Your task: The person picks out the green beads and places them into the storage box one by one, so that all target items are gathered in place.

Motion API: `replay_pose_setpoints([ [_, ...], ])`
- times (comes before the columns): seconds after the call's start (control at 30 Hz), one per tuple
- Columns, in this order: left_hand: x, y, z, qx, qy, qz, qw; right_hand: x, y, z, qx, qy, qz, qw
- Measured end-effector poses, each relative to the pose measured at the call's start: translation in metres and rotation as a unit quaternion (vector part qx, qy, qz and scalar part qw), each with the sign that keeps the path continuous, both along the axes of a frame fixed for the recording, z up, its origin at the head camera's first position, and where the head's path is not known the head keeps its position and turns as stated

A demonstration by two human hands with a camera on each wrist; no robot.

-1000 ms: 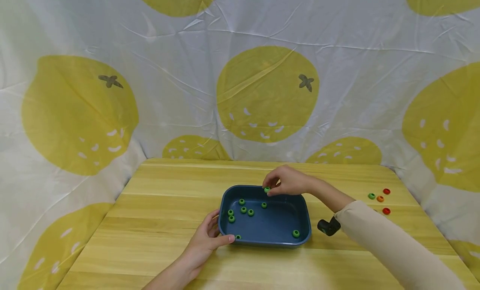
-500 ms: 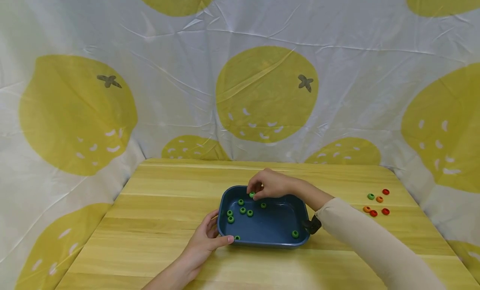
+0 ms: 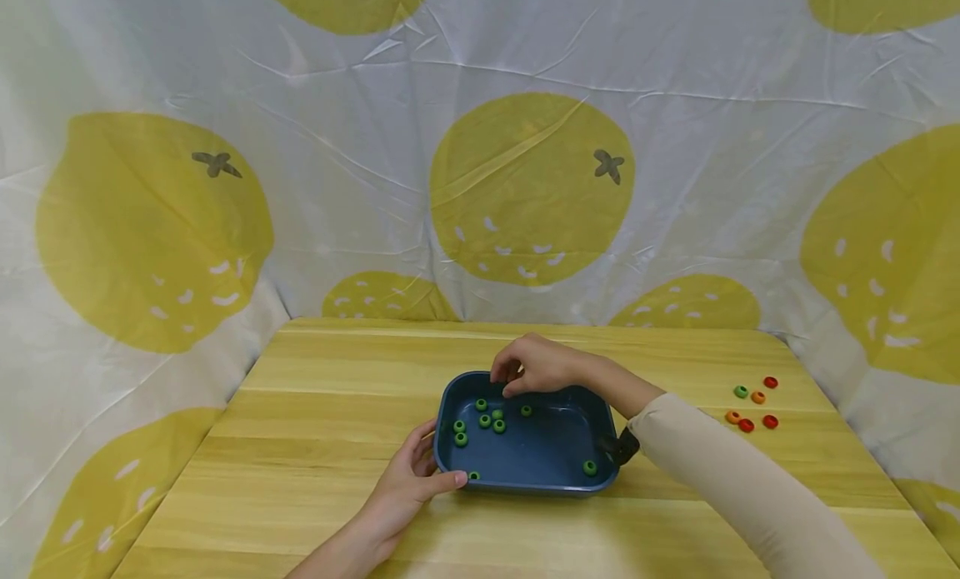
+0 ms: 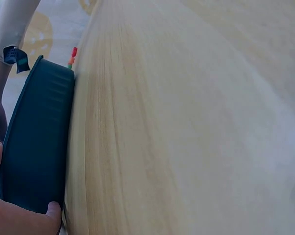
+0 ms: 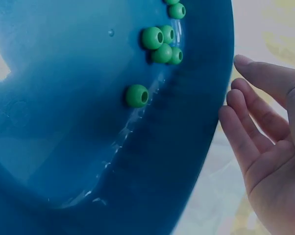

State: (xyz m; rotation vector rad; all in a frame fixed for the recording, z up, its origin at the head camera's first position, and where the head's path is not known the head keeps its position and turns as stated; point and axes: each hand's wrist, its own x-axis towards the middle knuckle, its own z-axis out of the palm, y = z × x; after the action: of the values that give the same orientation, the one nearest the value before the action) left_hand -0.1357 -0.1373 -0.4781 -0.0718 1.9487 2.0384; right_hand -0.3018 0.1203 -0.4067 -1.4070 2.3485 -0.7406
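In the head view my left hand (image 3: 401, 500) grips the near left corner of a dark blue rectangular tub (image 3: 536, 454), thumb on the rim and fingers against the outer wall. The left wrist view shows that hand's fingertips at the tub's side (image 4: 37, 127). My right hand (image 3: 546, 365) hovers over the far rim with nothing in its fingers. In the right wrist view its fingers (image 5: 240, 132) are loosely bent beside the rim. Several green beads (image 3: 485, 421) with holes lie inside the tub, mostly at the left; one green bead (image 3: 590, 468) sits near the right front corner.
On the wooden table (image 3: 300, 446), right of the tub, lie a few loose beads: red (image 3: 770, 421), orange (image 3: 732, 416) and green (image 3: 741, 391). A black device (image 3: 627, 446) on the right wrist overlaps the tub's right rim. A lemon-print cloth (image 3: 360, 187) hangs behind.
My right hand has moved left over the tub with a green bead and let it go; that bead now lies among the others inside. The left hand keeps its hold.
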Motion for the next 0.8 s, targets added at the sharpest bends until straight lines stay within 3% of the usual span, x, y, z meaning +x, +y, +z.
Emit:
replay_pose_setpoints([
  [0.8, 0.002, 0.002, 0.003, -0.012, -0.002, 0.009, 0.9999, 0.011, 0.046, 0.016, -0.016, -0.015, -0.051, 0.9985],
])
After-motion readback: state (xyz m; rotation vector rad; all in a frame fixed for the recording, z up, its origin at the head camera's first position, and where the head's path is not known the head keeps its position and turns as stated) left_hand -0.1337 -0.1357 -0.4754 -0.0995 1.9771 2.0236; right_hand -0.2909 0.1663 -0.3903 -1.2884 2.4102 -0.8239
